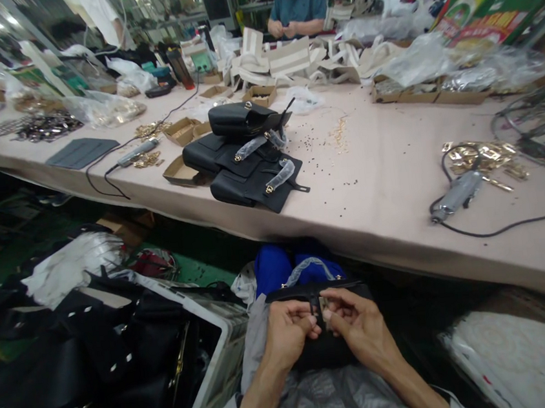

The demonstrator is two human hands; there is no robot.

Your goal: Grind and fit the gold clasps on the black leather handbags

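A black handbag (330,354) lies on my lap, its handle (308,264) wrapped in clear plastic. My left hand (286,329) has thumb and fingers pinched on the narrow black strap (314,305) at the front of the bag. Beside it, my right hand (357,318) is closed on a small gold-coloured metal piece (324,304), held upright close to the strap. Fingertips hide part of both the strap and the metal piece.
A stack of black bags (242,149) sits on the table (386,172). Grey power screwdrivers (459,196) with cords lie near gold hardware (482,157). At my left stands a crate (211,366) full of black bags. Another person (300,0) sits across the table.
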